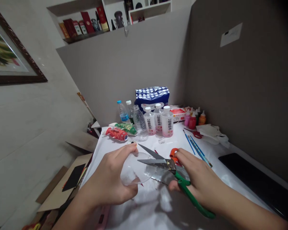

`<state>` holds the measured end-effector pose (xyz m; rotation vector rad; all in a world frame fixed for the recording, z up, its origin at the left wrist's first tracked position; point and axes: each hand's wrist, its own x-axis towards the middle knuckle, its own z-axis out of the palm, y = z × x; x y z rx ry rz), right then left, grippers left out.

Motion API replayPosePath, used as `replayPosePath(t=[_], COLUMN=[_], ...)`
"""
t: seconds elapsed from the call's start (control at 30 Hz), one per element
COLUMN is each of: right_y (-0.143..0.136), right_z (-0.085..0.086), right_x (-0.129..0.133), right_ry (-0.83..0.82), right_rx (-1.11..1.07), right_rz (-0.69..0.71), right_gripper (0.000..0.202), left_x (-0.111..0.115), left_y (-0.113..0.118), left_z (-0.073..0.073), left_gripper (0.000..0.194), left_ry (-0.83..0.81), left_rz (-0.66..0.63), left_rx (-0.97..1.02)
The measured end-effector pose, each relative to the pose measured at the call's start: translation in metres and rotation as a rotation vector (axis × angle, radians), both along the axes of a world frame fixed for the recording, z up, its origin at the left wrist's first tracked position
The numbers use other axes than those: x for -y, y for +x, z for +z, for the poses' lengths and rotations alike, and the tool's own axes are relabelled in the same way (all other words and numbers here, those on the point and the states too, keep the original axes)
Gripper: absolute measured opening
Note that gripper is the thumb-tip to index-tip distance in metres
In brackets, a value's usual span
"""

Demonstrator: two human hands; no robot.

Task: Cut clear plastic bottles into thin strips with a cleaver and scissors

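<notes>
My left hand (110,175) is wrapped round a clear, rounded plastic piece (132,169), thumb below and fingers above. My right hand (196,172) grips a pair of scissors (168,164) with one orange-red handle and one green handle. The blades are spread and point left, their tips over the right side of the plastic piece. Beneath the scissors, more clear plastic shows near my right fingers; whether it joins the held piece is hard to tell.
Behind my hands stand a clear bottle (140,124), labelled bottles (167,123) and a blue package (152,97). Red and green fish-shaped items (116,134) lie left. Paint bottles (192,119), brushes (199,148), red-handled scissors (196,134) and a black slab (254,179) are right.
</notes>
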<state>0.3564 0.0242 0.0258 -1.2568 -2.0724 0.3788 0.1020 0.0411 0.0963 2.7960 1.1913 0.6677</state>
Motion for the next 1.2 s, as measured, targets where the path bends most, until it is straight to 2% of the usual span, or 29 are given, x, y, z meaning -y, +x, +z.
replayPosePath(t=[0.3,0.53,0.7,0.93,1.2], right_y=[0.001,0.003,0.005,0.008,0.012], right_z=[0.004,-0.004,-0.005,-0.008,-0.006], right_x=[-0.002,-0.005,-0.004,-0.003,-0.008], right_ry=[-0.129,-0.042,0.022,0.165,0.205], right_rx=[0.041,0.129,0.149,0.112,0.083], right_rz=[0.009,-0.012,-0.024,0.031,0.118], right_gripper=[0.041,0.033,0.03,0.028,0.029], left_x=[-0.003,-0.004,-0.004,-0.002,0.002], left_y=[0.0,-0.005,-0.006,-0.007,-0.013], left_z=[-0.006,-0.012,-0.014,-0.01,-0.01], left_gripper=[0.064,0.069,0.073,0.076,0.084], left_ry=[-0.02,0.041,-0.004,-0.043,-0.117], left_rz=[-0.046,-0.101,-0.115,-0.15,-0.14], left_rx=[0.017,0.021,0.024,0.036,0.012])
